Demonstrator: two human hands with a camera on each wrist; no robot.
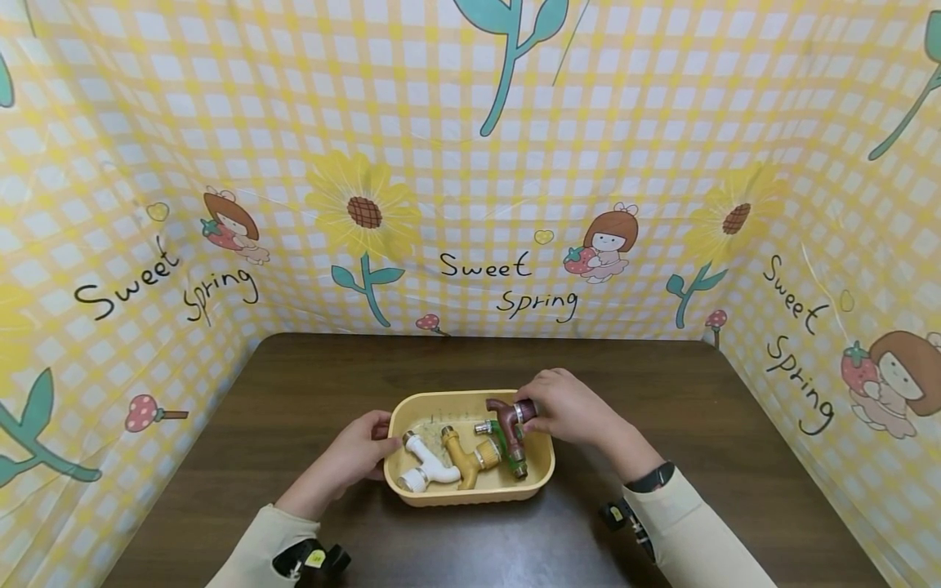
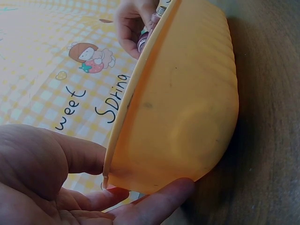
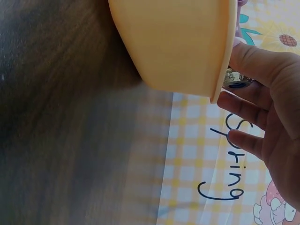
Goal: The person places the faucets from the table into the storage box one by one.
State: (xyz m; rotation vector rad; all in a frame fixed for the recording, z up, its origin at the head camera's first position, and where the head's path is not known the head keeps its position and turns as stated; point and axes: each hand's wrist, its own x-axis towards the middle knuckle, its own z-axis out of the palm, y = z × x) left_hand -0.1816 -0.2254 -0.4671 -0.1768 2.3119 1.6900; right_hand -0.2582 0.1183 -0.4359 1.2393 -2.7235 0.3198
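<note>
A pale yellow plastic basin [image 1: 470, 495] stands on the table with several coloured taps in it. My left hand [image 1: 360, 452] grips the basin's left end, thumb at the rim and fingers under the outer wall, as the left wrist view shows. At the right end, my right hand [image 1: 569, 408] pinches a dark red tap [image 1: 512, 431] by its ribbed knob. This tap lies over a green tap [image 1: 494, 428], partly hiding it. A yellow tap [image 1: 463, 456] sits mid-basin, and a white tap [image 1: 434, 464] lies at the left. All show metal threaded ends.
The dark brown wooden table [image 1: 309, 367] extends around the basin. A yellow-checked cloth [image 1: 470, 188] with printed flowers and lettering encloses the back and both sides. Wrist cameras [image 1: 312, 559] are strapped at both sleeves.
</note>
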